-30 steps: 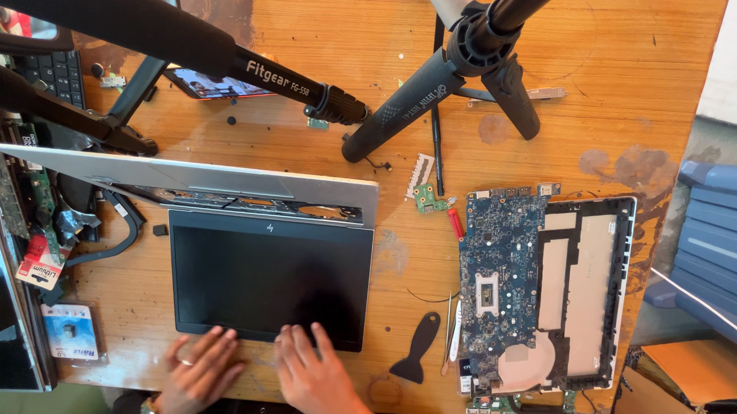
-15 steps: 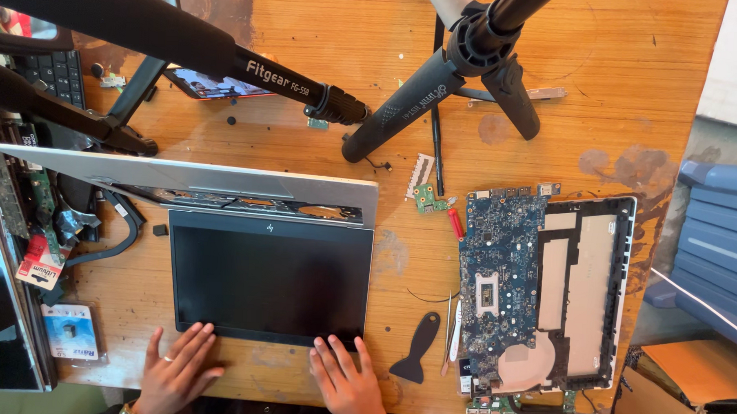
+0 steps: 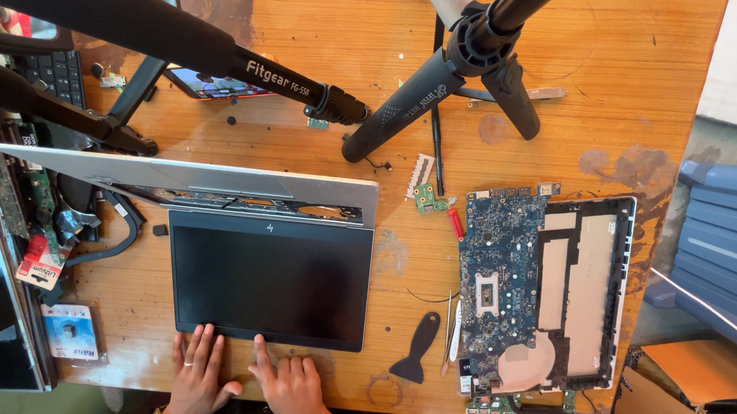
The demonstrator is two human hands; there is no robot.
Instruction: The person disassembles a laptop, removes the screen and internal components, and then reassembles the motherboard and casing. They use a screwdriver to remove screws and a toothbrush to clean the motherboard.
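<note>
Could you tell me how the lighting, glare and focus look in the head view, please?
Head view: even daylight with soft shadows; a pale sheen on the wooden table near the left hand; the dark laptop screen shows almost no reflection; the tripod legs close to the lens look soft; the circuit board is sharp.

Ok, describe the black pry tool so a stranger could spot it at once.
Start at the wooden table and find the dark laptop screen near the hands. Just right of its lower corner, left of the blue circuit board, lies the black pry tool. It alone is flat, spatula-shaped and all black, unlike the thin tweezers beside it.
</note>
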